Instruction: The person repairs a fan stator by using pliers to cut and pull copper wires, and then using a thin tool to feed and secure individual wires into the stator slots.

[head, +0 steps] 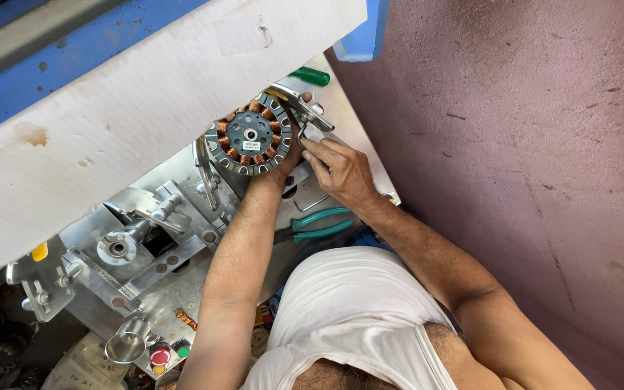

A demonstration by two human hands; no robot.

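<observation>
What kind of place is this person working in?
Probably a small motor-winding or repair workshop: a round stator with copper coils sits on a metal machine, green-handled pliers lie nearby, and the pink wall is scuffed.

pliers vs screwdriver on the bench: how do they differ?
The pliers lie near the person's torso with two teal handles fully in view; the screwdriver lies at the bench's far end, and only its single darker green handle shows. The pliers sit below the right hand, the screwdriver above it. Both lie untouched.

Stator (248, 136) on machine (146, 238); pliers (315, 225) right, nearer person.
</observation>
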